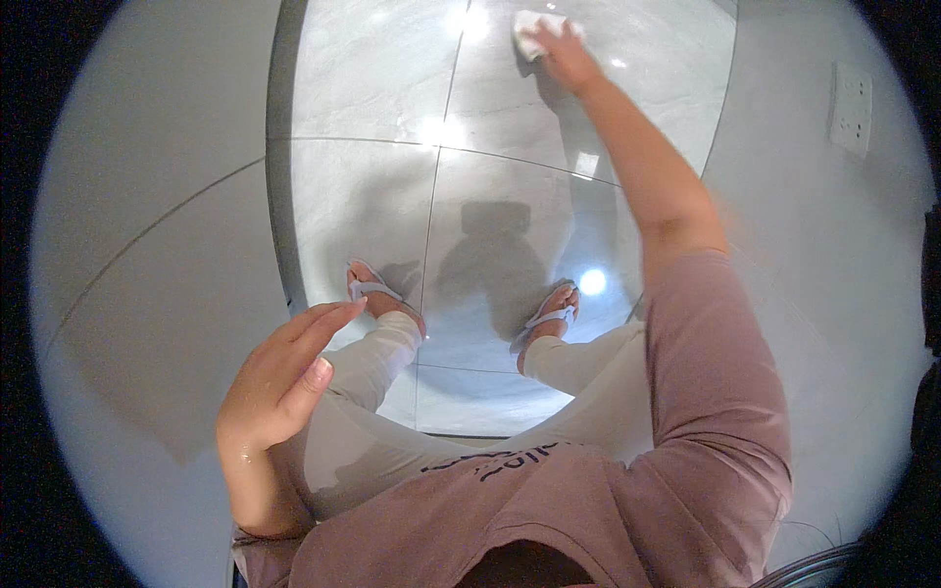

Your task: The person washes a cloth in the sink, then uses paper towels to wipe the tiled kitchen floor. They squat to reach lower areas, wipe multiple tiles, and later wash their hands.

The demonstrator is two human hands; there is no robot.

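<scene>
My right hand (562, 59) reaches far forward and presses a white cloth (531, 45) on the glossy grey tile floor (367, 88). Its fingers are spread over the cloth, near the top of the view. My left hand (283, 378) hovers in front of my left knee with nothing in it. The fingers lie side by side, the thumb stands apart, and the skin looks wet. Between my feet, dark shadows fall on the tiles.
Grey walls rise on both sides, with a dark skirting strip (281, 198) along the left. A white socket plate (851, 109) sits on the right wall. My feet, in pale flip-flops (553, 317), stand apart on the floor. Ceiling lights reflect off the tiles.
</scene>
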